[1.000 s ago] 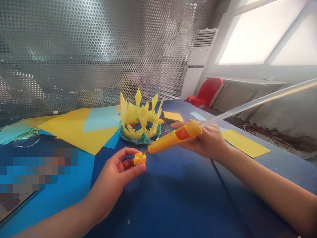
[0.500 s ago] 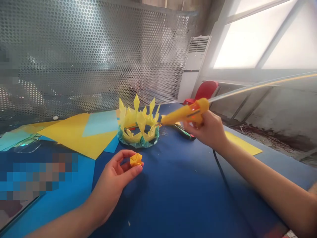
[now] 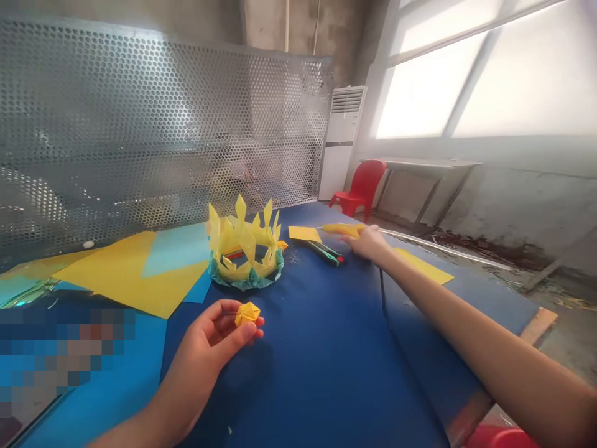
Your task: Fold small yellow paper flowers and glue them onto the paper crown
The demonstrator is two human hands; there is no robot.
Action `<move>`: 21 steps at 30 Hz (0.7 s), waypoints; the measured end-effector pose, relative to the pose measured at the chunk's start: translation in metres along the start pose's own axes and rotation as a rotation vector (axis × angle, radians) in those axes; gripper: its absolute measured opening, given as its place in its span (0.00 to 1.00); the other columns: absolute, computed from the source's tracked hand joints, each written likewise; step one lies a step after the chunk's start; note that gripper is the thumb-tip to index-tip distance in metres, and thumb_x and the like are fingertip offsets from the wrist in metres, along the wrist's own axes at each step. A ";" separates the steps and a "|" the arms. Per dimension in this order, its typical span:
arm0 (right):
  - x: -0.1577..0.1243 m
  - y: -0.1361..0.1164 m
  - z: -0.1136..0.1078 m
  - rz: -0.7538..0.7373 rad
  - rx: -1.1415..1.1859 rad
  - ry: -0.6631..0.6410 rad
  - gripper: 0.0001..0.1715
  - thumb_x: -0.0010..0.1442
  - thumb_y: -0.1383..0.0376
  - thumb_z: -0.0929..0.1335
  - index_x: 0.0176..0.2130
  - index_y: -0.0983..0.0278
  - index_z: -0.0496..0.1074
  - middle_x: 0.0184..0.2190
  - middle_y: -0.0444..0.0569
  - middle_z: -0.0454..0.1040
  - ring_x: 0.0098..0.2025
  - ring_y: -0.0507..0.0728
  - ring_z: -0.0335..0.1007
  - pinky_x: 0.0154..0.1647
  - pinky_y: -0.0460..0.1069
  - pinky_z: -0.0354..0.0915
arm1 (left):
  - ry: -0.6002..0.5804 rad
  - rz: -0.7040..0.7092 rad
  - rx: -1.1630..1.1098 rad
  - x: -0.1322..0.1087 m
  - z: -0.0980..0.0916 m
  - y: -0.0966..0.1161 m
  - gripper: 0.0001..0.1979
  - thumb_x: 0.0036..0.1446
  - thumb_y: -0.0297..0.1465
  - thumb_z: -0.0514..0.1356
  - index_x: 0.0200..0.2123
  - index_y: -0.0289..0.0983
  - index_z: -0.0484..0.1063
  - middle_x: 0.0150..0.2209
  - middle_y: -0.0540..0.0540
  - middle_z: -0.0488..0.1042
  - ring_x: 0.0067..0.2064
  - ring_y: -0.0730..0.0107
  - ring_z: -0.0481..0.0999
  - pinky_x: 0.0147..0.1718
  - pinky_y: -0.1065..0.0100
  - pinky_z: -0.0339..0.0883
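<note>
Between thumb and fingers, my left hand (image 3: 209, 348) pinches a small folded orange paper piece (image 3: 247, 314) above the blue table. My right hand (image 3: 370, 244) reaches out to the far right side of the table, its fingers around a yellow hot glue gun (image 3: 342, 230) with a clear glue stick trailing from its back. Ahead of my left hand stands a folded paper crown (image 3: 245, 249), with yellow points and a teal base. A bit of orange paper sticks out at the crown's right side.
A yellow paper square (image 3: 304, 234) and scissors-like tools (image 3: 329, 254) lie beside the glue gun. Another yellow sheet (image 3: 424, 266) is under my right forearm. Large yellow paper (image 3: 135, 274) and blue sheets cover the left. A black cord (image 3: 385, 305) crosses the table; a red chair (image 3: 366, 186) stands beyond.
My right hand has carried the glue gun away from the crown and lowered it toward the table. My left hand still holds the orange piece, now turned slightly. The view has shifted.
</note>
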State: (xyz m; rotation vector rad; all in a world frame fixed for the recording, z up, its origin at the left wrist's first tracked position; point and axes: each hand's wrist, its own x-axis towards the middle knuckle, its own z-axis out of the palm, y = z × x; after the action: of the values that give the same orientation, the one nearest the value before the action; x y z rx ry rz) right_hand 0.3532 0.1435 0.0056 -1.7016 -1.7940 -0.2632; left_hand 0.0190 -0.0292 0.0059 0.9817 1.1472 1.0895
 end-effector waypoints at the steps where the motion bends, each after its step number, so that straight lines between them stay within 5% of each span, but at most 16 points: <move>1: -0.002 0.001 0.002 0.048 -0.013 -0.006 0.19 0.65 0.60 0.66 0.53 0.65 0.68 0.52 0.53 0.70 0.48 0.59 0.71 0.46 0.58 0.70 | 0.013 0.013 0.008 -0.001 0.002 0.000 0.22 0.45 0.41 0.72 0.39 0.38 0.71 0.37 0.46 0.82 0.39 0.66 0.80 0.44 0.66 0.72; 6: -0.012 -0.001 0.007 0.197 -0.034 0.017 0.18 0.66 0.60 0.66 0.53 0.64 0.68 0.52 0.53 0.70 0.48 0.58 0.71 0.47 0.58 0.70 | 0.071 0.056 0.070 -0.007 0.009 0.001 0.20 0.39 0.41 0.74 0.37 0.39 0.80 0.35 0.46 0.82 0.39 0.62 0.80 0.41 0.66 0.74; 11: -0.016 -0.024 -0.008 0.042 0.004 0.201 0.19 0.65 0.60 0.67 0.53 0.66 0.68 0.52 0.54 0.70 0.49 0.60 0.71 0.47 0.59 0.69 | 0.031 0.065 0.066 -0.006 0.006 0.001 0.19 0.39 0.41 0.74 0.36 0.41 0.82 0.38 0.45 0.83 0.41 0.60 0.79 0.42 0.65 0.74; 15: -0.035 -0.074 -0.022 -0.456 0.140 0.376 0.13 0.63 0.56 0.67 0.43 0.62 0.72 0.47 0.56 0.70 0.51 0.63 0.68 0.49 0.60 0.67 | 0.007 0.022 0.020 0.000 0.000 0.001 0.17 0.41 0.41 0.73 0.37 0.43 0.82 0.41 0.45 0.82 0.44 0.60 0.78 0.45 0.65 0.72; 18: -0.062 -0.115 -0.028 -0.987 0.250 0.380 0.10 0.61 0.53 0.68 0.36 0.55 0.73 0.32 0.41 0.74 0.34 0.51 0.72 0.39 0.48 0.70 | -0.019 0.030 -0.022 0.002 -0.003 0.000 0.18 0.42 0.42 0.73 0.37 0.42 0.82 0.40 0.45 0.82 0.44 0.61 0.78 0.45 0.65 0.70; 21: -0.082 -0.141 -0.034 -1.251 0.315 0.391 0.06 0.64 0.62 0.67 0.39 0.61 0.74 0.29 0.42 0.76 0.33 0.49 0.73 0.35 0.46 0.68 | -0.063 0.050 -0.061 0.003 -0.003 0.000 0.19 0.39 0.43 0.74 0.36 0.41 0.82 0.38 0.44 0.82 0.42 0.61 0.77 0.45 0.66 0.69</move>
State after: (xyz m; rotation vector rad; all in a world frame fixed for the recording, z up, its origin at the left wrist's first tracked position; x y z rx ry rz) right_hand 0.2259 0.0375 0.0246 -0.1149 -2.1774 -0.7101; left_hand 0.0162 -0.0262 0.0050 0.9944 1.0374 1.1193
